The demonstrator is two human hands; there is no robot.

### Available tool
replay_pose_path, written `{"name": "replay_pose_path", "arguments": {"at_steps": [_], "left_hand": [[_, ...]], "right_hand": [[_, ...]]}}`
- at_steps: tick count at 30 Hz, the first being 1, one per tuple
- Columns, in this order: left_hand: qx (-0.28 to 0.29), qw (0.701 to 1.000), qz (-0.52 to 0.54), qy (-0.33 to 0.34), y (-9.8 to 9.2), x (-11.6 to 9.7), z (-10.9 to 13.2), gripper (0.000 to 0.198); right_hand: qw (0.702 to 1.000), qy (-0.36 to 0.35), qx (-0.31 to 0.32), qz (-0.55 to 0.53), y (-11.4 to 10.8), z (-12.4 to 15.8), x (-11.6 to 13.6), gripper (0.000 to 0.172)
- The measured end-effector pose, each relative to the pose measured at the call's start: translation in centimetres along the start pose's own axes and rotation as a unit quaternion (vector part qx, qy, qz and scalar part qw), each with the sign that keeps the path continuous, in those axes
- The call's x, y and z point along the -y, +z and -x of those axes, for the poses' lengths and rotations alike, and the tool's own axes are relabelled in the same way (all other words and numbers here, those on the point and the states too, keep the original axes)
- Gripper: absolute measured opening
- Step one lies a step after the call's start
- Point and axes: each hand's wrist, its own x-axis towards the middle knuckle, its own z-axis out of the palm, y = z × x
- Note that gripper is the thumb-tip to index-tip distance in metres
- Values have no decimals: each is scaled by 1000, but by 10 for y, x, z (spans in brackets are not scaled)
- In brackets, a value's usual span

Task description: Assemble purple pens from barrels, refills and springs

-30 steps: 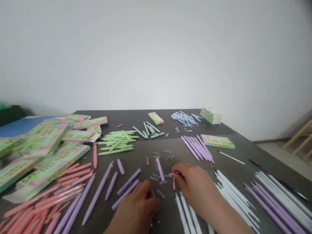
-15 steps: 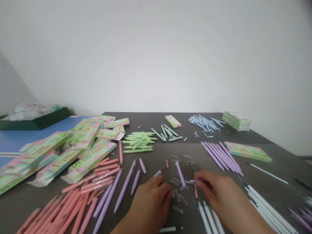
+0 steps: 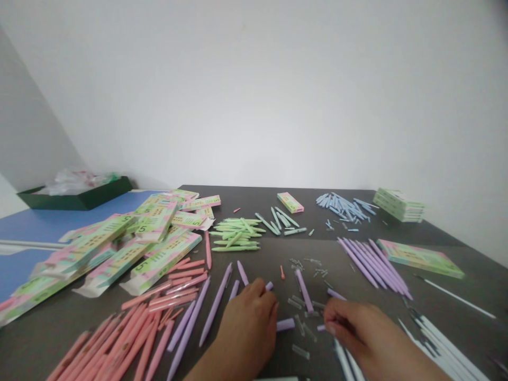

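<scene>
Head view: my left hand point(image 3: 246, 330) is lying knuckles-up at the lower centre of the frame, fingers curled over a short purple pen barrel point(image 3: 285, 324) whose end is sticking out to the right of my fingertips; whether I am gripping it or only covering it, I cannot tell. My right hand point(image 3: 359, 333) is resting at the lower right, thumb and forefinger pinching narrow on a small purple piece point(image 3: 320, 328) just above the bench point(image 3: 436, 248). Between my hands, clear little tubes point(image 3: 300, 352) are lying scattered, with another purple barrel point(image 3: 304, 283) and tiny metal springs point(image 3: 307, 263) just above them. Pink pens point(image 3: 130, 338) are fanning across the lower left, long purple barrels point(image 3: 216, 304) beside them. Flat printed cartons point(image 3: 119, 243) are heaping at the middle left, green pens point(image 3: 236, 233) are clustering at centre, blue pen parts point(image 3: 341, 206) are lying at the upper right near a stack of cartons point(image 3: 399, 203), and a row of purple pens point(image 3: 373, 262) is lining the right. White refills point(image 3: 436, 344) are crowding the lower right corner. A dark green tray point(image 3: 75, 193) is sitting at far left.
</scene>
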Motion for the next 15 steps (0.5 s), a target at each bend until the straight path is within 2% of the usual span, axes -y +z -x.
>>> {"name": "replay_pose_path", "arguments": {"at_steps": [3,6,8,12,15], "left_hand": [[-28,998,29,-46,-10,13,-9,26],[-20,996,48,-71,-15,25,-19,25],[-13,997,52,-56,-11,27,-22,30],[31,999,37,23,3,18,-19,41],[58,997,6,51,9,9,-14,38]], "right_hand": [[998,44,-31,42,-7,0,0,22],[992,79,-47,89,-13,0,-2,22],[989,89,-52,105,-17,1,-4,20],[980,123,-75,140,-25,1,-8,20],[975,133,-73,163,-26,2,-8,19]]}}
